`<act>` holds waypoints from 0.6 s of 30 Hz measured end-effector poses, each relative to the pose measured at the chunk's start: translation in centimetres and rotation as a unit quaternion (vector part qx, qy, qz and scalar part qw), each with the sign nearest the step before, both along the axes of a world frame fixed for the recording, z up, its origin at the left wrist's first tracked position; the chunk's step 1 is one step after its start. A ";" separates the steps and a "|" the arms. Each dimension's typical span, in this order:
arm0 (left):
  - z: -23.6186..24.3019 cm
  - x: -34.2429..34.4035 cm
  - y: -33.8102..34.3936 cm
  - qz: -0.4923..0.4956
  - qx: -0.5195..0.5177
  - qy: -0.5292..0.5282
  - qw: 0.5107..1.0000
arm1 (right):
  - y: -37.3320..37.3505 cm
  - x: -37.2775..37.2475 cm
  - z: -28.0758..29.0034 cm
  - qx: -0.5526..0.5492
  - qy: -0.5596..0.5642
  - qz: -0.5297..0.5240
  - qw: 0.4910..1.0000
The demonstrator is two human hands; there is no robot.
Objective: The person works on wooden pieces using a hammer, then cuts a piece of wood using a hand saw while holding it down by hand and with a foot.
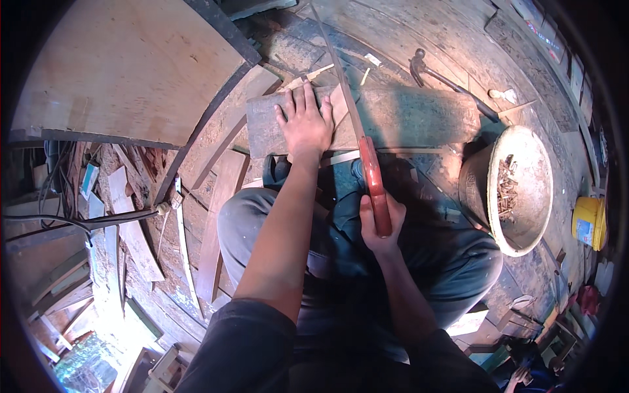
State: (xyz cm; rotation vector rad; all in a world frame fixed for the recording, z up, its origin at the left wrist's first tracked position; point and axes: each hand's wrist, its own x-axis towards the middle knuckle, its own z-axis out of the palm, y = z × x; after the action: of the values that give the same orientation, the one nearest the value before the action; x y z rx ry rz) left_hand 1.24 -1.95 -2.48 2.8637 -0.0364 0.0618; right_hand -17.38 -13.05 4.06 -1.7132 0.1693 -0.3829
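My right hand [383, 229] is wrapped round the red-brown handle of a handsaw [371, 164], whose narrow blade points away from me. The blade stands over a thick grey-brown plank [419, 118] lying crosswise before my knees. Flat on the plank's left part, fingers spread, rests my left hand [306, 126]. A pale strip of wood [339, 105] shows between that hand and the blade, running partly beneath the palm. Whether the saw's teeth touch this strip I cannot tell.
Beyond the plank lies a claw hammer [452, 82]. A white-rimmed bucket [550, 190] holding small nail-like pieces stands right, near a yellow tub [588, 223]. At left are a large wooden panel [131, 65], a black cable [118, 219] and loose boards [223, 223]. Another person's hand [519, 376] appears lower right.
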 end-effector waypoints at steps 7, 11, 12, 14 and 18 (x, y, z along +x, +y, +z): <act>0.4 0.3 -0.3 0.013 -0.004 0.014 1.000 | 0.5 2.6 1.4 0.004 0.012 0.022 1.000; 0.3 0.3 -0.6 0.028 -0.010 0.019 0.999 | -1.0 2.6 1.9 -0.008 0.043 0.057 0.997; 0.3 0.3 -0.6 0.026 -0.004 0.015 1.000 | -1.5 2.4 1.9 -0.013 0.050 0.065 0.997; 0.2 0.3 -0.5 0.020 0.005 0.026 0.999 | -2.0 1.8 1.8 -0.004 0.047 0.064 0.997; -0.3 0.4 -0.4 0.018 0.009 0.025 0.999 | -1.1 -1.3 2.0 0.010 0.086 0.048 0.995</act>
State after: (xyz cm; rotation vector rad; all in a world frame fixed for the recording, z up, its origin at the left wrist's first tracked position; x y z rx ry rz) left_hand 1.63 -2.34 -2.76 2.8826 0.0260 -0.0034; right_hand -18.67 -14.12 6.04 -1.7277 0.2152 -0.1619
